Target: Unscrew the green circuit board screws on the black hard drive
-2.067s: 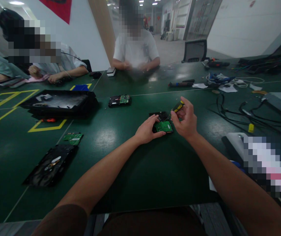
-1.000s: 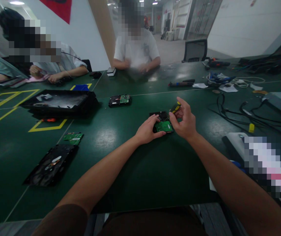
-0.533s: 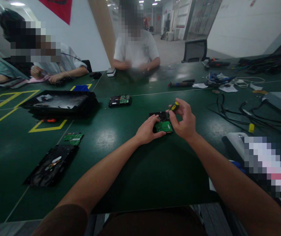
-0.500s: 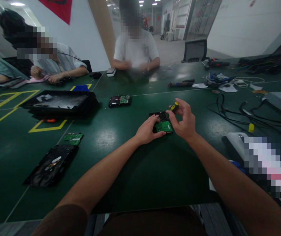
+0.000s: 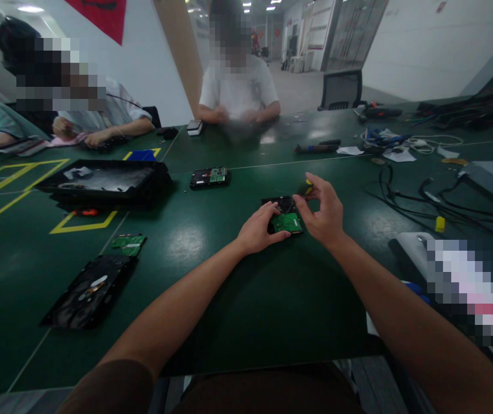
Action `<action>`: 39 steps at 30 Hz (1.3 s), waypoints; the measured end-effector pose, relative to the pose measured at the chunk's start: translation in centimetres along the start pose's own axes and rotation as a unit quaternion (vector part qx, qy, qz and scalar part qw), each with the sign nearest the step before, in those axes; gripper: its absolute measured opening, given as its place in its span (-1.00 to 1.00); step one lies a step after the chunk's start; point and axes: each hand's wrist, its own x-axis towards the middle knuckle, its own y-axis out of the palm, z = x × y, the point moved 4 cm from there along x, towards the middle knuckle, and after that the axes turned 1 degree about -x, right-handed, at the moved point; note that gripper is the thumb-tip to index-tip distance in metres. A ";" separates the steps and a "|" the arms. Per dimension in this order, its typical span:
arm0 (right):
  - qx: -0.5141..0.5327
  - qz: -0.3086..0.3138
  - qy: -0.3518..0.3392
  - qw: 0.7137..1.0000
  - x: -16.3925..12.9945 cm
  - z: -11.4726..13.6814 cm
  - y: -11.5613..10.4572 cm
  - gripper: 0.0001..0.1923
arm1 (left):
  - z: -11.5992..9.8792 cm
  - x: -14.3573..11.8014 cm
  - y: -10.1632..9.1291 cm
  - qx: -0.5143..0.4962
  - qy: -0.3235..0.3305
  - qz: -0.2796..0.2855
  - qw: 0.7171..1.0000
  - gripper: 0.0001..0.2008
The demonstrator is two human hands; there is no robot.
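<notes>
Hard drive (image 5: 284, 214) lay flat on green table (image 5: 229, 299), board side up, green circuit board (image 5: 287, 222) on its near half. Left hand (image 5: 258, 230) rested against drive's left edge, fingers curled over the near-left corner, bracing it; palm down on table. Right hand (image 5: 323, 211) hovered at drive's right edge, thumb and fingers pinched round a small screwdriver (image 5: 308, 187) with yellow-and-black handle, mostly hidden by fingers; handle end showed just above drive's far-right corner. Tip not visible, so contact with drive could not be told.

Left of drive, well apart: second hard drive (image 5: 209, 177), also board up. Farther left of that, black tray (image 5: 104, 183) with pale contents. Near-left of drive, well apart: loose green board (image 5: 128, 244), and just nearer than it an opened black drive casing (image 5: 89, 292). Right of drive: tangle of black cables (image 5: 423, 198) with a yellow connector (image 5: 440, 223). Beyond drive, at far table edge: seated person in white shirt (image 5: 238, 87), hands together on table. Far left of drive: another seated person (image 5: 100, 115), forearms on table.
</notes>
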 end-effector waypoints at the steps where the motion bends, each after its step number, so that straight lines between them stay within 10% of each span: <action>1: 0.005 0.003 -0.003 1.000 0.0 0.0 0.0 -0.38 | 0.0 0.0 0.0 0.001 0.001 0.000 1.000 -0.41; 39: 0.030 -0.036 -0.003 0.999 0.0 -0.3 0.1 -0.42 | 0.6 0.1 0.3 -0.004 0.004 -0.008 1.000 -0.39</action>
